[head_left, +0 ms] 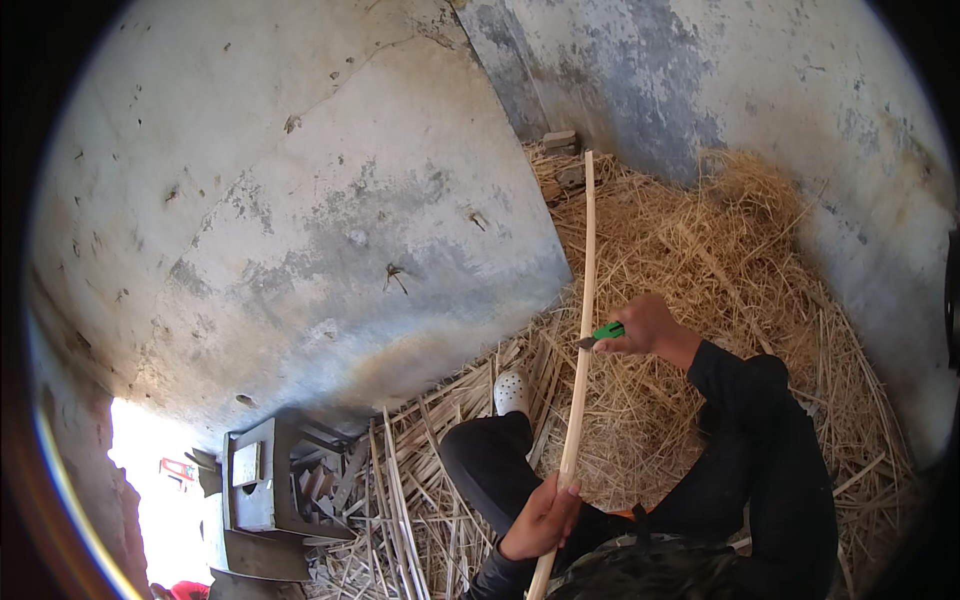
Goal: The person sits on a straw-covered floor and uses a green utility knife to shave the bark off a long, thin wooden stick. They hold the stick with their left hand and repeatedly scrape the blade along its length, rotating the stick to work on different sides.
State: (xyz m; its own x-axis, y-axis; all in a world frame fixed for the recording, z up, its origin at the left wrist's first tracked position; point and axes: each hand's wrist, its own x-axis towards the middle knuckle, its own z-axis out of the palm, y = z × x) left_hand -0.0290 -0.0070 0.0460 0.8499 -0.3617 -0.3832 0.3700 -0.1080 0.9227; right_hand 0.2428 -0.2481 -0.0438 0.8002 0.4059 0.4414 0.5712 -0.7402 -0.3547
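A long pale strip of split wood or cane runs upright through the view, from my lap toward the far wall. Near its lower end, my left hand is wrapped round it. Farther up, my right hand grips a green-handled knife. The dark blade lies against the strip at about its middle, pointing left. Part of the handle is hidden inside my fingers.
Loose straw-like shavings heap up against the right wall. Long thin strips lie at the left beside a grey metal box. My foot in a white clog rests among the strips. A brick sits in the far corner.
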